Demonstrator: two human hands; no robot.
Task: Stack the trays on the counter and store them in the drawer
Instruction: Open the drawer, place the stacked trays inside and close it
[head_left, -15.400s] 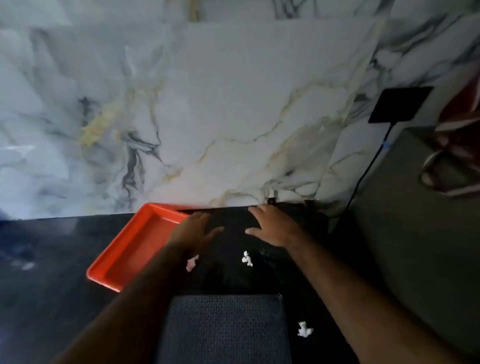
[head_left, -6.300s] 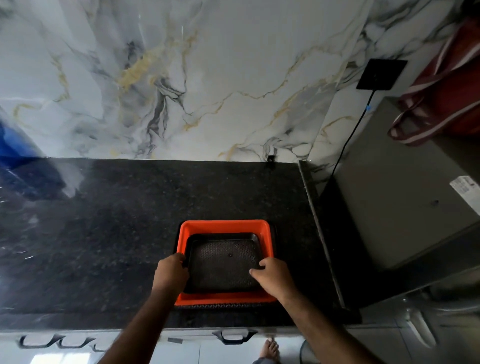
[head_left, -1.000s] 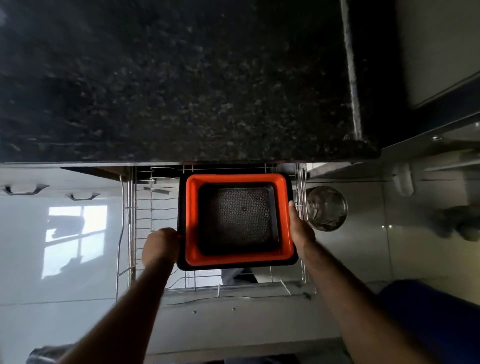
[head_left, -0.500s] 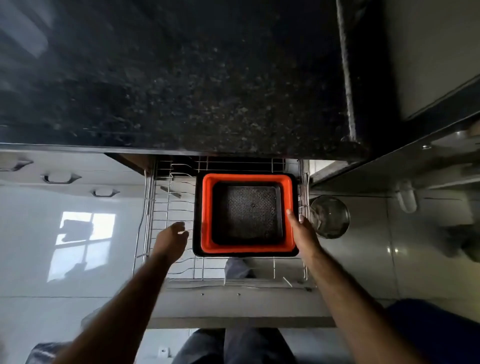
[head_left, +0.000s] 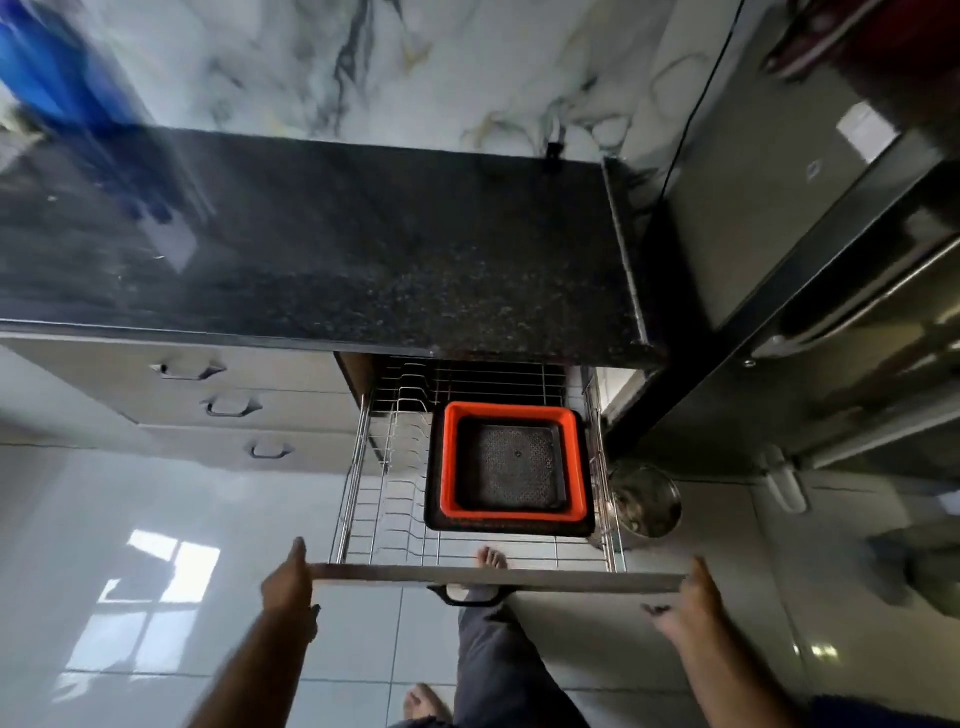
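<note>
My hands are off the stacked trays (head_left: 511, 470) now: my left hand (head_left: 289, 584) sits at the left end of the drawer front (head_left: 493, 576), my right hand (head_left: 693, 603) at its right end (palms against the panel). The trays lie alone in the drawer's wire rack (head_left: 384, 499), behind the front.

My two arms are bare all the way up, with no sleeves on them. My left hand (head_left: 287, 584) has nothing on it that I can see, no ring and no glove. My right hand (head_left: 693, 605) is bare too. Something small and dark sits by it, but it is too blurry for me to tell what it is. I am wearing dark grey-blue trousers (head_left: 506, 670). I have no shoes or socks on, so my feet (head_left: 491, 558) and toes show.
</note>
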